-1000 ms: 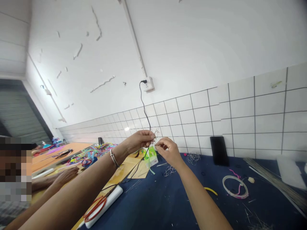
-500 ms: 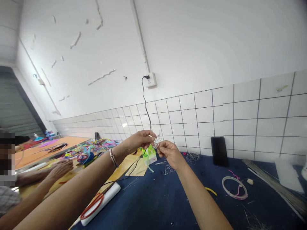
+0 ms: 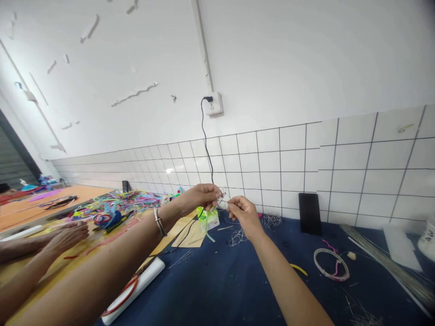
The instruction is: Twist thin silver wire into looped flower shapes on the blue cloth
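Two pinch grips hold the tangled thin silvery wire above the dark-blue tabletop: left hand at the bundle, right hand at a strand, slightly farther apart than before.

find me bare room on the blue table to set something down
Largest: blue table between white bar and right arm, few specks. Smaller: right of that arm, nearer than yellow strip. Crowded: rear, wire tangles; far right, wire bundle.

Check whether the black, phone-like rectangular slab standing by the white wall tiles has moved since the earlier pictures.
No: the black slab shows no visible shift either way against the white tiles.
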The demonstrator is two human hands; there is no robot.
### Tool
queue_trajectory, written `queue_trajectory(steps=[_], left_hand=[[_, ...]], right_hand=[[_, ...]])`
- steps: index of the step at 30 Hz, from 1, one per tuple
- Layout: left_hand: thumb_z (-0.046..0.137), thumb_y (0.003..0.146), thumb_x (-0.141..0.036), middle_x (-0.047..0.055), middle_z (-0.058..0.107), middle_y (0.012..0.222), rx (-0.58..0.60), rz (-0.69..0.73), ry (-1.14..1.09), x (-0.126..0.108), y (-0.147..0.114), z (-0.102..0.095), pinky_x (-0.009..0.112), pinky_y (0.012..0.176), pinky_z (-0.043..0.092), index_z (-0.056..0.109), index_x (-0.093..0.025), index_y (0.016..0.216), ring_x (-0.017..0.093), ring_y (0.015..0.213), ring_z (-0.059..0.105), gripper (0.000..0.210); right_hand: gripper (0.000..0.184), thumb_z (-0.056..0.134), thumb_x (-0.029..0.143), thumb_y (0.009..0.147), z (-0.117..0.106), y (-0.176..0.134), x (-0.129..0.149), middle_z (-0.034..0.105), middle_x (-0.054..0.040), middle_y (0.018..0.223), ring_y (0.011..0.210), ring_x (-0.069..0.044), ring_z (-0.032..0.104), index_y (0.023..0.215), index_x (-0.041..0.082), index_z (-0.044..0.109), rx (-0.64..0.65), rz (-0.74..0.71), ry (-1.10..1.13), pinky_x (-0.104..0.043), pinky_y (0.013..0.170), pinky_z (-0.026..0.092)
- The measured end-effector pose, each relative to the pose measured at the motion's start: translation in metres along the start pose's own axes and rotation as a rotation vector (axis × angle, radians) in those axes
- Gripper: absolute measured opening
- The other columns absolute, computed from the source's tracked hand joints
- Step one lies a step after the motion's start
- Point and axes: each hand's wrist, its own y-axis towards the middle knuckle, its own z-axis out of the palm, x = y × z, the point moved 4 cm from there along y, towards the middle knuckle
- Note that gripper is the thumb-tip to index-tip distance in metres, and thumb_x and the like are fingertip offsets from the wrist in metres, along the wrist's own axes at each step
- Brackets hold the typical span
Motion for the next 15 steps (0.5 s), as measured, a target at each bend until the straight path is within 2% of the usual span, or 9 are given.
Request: queue_trajectory(steps=[4,7,9,15], left_hand=[[0.067,0.078,-0.034,0.000,0.061,0.069,0.042,0.030,-0.047,-0.001,0.000,-0.002,0.017,0.046,0.033,0.061,-0.014,0.089,0.005,0.049,0.049,0.024],[0.068,0.078,-0.031,0.001,0.061,0.071,0.090,0.029,-0.106,-0.001,0.001,-0.002,0.018,0.048,0.033,0.061,-0.013,0.089,0.005,0.051,0.049,0.022],[0.068,0.077,-0.028,0.001,0.060,0.072,0.117,0.039,-0.152,-0.002,0.001,-0.002,0.018,0.049,0.034,0.061,-0.013,0.087,0.005,0.051,0.048,0.019],[0.067,0.079,-0.024,0.001,0.058,0.069,0.166,0.100,-0.266,-0.011,0.000,-0.001,0.018,0.051,0.037,0.060,-0.012,0.084,0.005,0.052,0.047,0.015]], right_hand=[[0.023,0.064,0.031,0.077,0.001,-0.002,0.005,0.060,-0.0004,0.080,0.068,-0.012,0.055,0.097,0.020,0.060,-0.064,-0.070,-0.065,-0.024,0.060,0.044],[0.031,0.066,0.028,0.075,0.006,-0.005,0.010,0.062,-0.0026,0.091,0.076,-0.013,0.057,0.105,0.021,0.059,-0.019,-0.091,-0.072,-0.024,0.064,0.046],[0.030,0.065,0.028,0.075,0.009,-0.006,0.011,0.062,-0.0023,0.089,0.074,-0.013,0.057,0.104,0.021,0.060,-0.006,-0.062,-0.062,-0.023,0.060,0.045],[0.024,0.063,0.036,0.078,0.007,-0.007,0.009,0.061,-0.0007,0.077,0.062,-0.011,0.054,0.094,0.019,0.065,-0.107,-0.044,-0.048,-0.022,0.053,0.042]])
